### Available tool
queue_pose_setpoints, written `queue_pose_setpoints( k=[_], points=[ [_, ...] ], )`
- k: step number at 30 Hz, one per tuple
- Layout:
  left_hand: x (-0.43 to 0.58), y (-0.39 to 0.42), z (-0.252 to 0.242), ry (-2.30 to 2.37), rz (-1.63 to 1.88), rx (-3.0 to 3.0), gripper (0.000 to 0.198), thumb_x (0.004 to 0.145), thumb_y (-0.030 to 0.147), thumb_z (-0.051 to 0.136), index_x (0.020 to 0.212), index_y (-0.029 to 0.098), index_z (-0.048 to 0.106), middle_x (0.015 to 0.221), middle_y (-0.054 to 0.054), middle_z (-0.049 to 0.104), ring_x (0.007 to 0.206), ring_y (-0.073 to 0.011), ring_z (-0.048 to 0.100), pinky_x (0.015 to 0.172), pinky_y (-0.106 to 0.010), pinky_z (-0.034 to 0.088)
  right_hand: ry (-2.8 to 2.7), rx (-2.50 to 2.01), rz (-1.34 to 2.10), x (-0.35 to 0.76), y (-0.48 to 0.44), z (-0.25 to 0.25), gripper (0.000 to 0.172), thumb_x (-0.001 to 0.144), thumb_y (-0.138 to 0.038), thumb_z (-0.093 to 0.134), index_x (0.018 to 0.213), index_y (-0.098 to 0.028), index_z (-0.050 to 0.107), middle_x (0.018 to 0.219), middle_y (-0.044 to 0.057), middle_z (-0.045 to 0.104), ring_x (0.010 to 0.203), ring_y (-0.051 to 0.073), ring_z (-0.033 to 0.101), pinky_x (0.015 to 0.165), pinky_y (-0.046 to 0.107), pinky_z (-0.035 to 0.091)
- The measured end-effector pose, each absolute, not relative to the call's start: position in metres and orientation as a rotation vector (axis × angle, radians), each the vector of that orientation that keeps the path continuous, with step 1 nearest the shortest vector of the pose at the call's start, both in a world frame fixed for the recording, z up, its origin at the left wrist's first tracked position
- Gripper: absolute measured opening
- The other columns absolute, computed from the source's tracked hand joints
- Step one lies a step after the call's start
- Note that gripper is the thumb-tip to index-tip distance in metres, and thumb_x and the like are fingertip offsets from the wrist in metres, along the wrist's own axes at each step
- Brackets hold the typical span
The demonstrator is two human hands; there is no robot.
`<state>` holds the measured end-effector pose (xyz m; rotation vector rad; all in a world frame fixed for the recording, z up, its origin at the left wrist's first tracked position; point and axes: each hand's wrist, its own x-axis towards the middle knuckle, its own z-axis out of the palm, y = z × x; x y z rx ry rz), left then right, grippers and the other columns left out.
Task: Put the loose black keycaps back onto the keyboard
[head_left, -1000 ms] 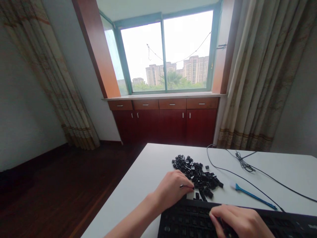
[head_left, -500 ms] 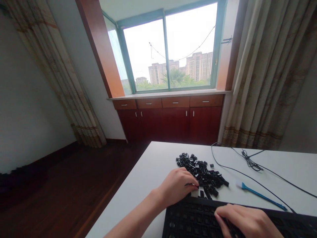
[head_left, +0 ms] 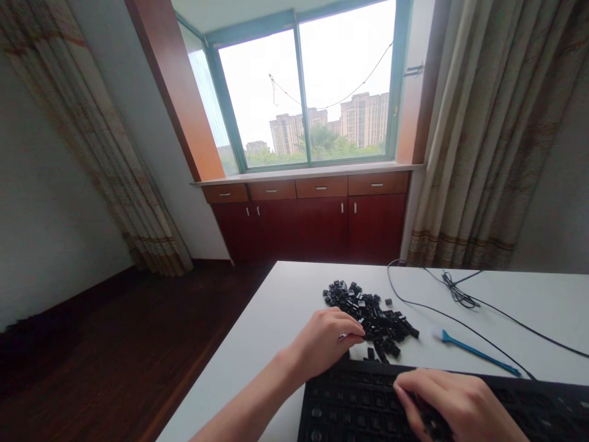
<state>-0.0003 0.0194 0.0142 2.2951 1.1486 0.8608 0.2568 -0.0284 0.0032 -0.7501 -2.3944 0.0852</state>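
Keyboard (head_left: 359, 402), black and with many of its key positions bare, lies at the near side of the white surface (head_left: 248, 344), cut off by the bottom of the view. Over its middle the right hand (head_left: 453, 399) has a curled grip, thumb and forefinger tips together; something dark shows beneath the palm, but I cannot tell whether it is being held. This hand hides a good stretch of the key field.

At the far left corner of the keyboard, the left hand (head_left: 329, 337) has its grip drawn nearly together, fingertips at the edge of a heap of black keycaps (head_left: 384, 322). A small glint shows between thumb and fingers; what it is, and whether it is pinched, I cannot tell. The hand blocks sight of the heap's near left side.

A few caps lie between the heap and the keyboard's far edge, crowding that strip, and one single cap (head_left: 389, 301) sits just apart on the right. Farther right lies a blue-handled brush (head_left: 481, 353), its pale bristles toward the heap. A thin black cable (head_left: 442, 311) curves past behind it down to the keyboard, with a tied cable bundle (head_left: 460, 296) beyond. Past the surface stand red-brown cabinets (head_left: 322, 227) under a window (head_left: 345, 73).
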Motion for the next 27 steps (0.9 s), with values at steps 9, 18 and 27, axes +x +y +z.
queue_pose_setpoints(
  k=[9, 18, 27],
  points=[
    [0.038, -0.002, 0.04, 0.778, 1.095, 0.608, 0.032, 0.07, 0.028, 0.093, 0.094, 0.013, 0.079, 0.095, -0.005, 0.077, 0.069, -0.0043, 0.065, 0.065, -0.012, 0.052, -2.183, -0.856, 0.14, 0.251, -0.037, 0.02, 0.016, 0.095, -0.016, 0.057, 0.106, -0.025, 0.062, 0.078, -0.003, 0.07, 0.064, 0.011, 0.068, 0.061, 0.022, 0.05],
    [0.04, -0.008, 0.034, 0.658, 0.94, 0.523, 0.022, 0.08, 0.022, 0.086, 0.095, 0.008, 0.076, 0.099, -0.009, 0.074, 0.074, -0.0056, 0.068, 0.07, -0.012, 0.056, -2.118, -0.901, 0.12, 0.255, -0.036, 0.02, 0.036, 0.098, -0.022, 0.059, 0.133, -0.022, 0.051, 0.087, -0.002, 0.066, 0.065, 0.009, 0.065, 0.063, 0.022, 0.05],
    [0.05, -0.014, 0.034, 0.772, 0.894, 0.74, 0.03, 0.073, 0.028, 0.091, 0.093, 0.011, 0.078, 0.085, -0.002, 0.072, 0.072, -0.0052, 0.064, 0.07, -0.015, 0.051, -2.161, -0.817, 0.167, 0.26, -0.034, 0.021, 0.037, 0.098, -0.018, 0.06, 0.134, -0.025, 0.054, 0.108, 0.005, 0.068, 0.085, 0.012, 0.068, 0.076, 0.024, 0.056]
  ],
)
